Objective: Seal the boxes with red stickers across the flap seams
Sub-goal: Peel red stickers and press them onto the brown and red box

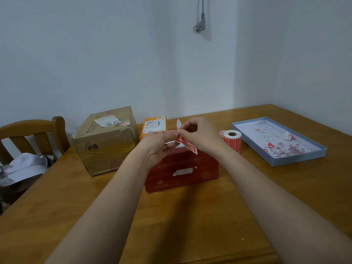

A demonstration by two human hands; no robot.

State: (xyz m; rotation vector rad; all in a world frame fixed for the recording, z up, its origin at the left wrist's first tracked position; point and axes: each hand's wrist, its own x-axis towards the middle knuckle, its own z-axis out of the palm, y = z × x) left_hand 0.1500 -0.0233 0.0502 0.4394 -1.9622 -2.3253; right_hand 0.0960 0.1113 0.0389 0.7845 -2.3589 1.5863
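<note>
A: Peeling, by the look of it. Both hands meet above the red box (182, 171). Right hand (198, 135) pinches a red sticker (187, 144) at its upper end; left hand (159, 144) has fingers curled at the white backing paper (178, 124), which sticks up toward 12 o'clock. Likely held in the air so the adhesive side touches nothing until placed.

B: Where does the red box sit?

A: Centre of the wooden table (190, 225), directly under the hands, so the sticker only needs to drop straight down. A torn white patch shows on its front face. Top seam is hidden by the hands; cannot tell if it is sealed.

B: Supplies?

A: Sticker roll (231, 140) stands at 3 o'clock of the box, just beside the right wrist, within easy reach. Shallow blue tray (297, 161) farther toward 3 o'clock collects torn scraps, presumably waste backing.

B: Other boxes?

A: Brown taped carton (103, 143) at 10 o'clock carries a shipping label and a small red sticker near the top edge. Small orange box (154, 126) at 11 o'clock, behind the left hand. Both set back, probably to free the working spot.
</note>
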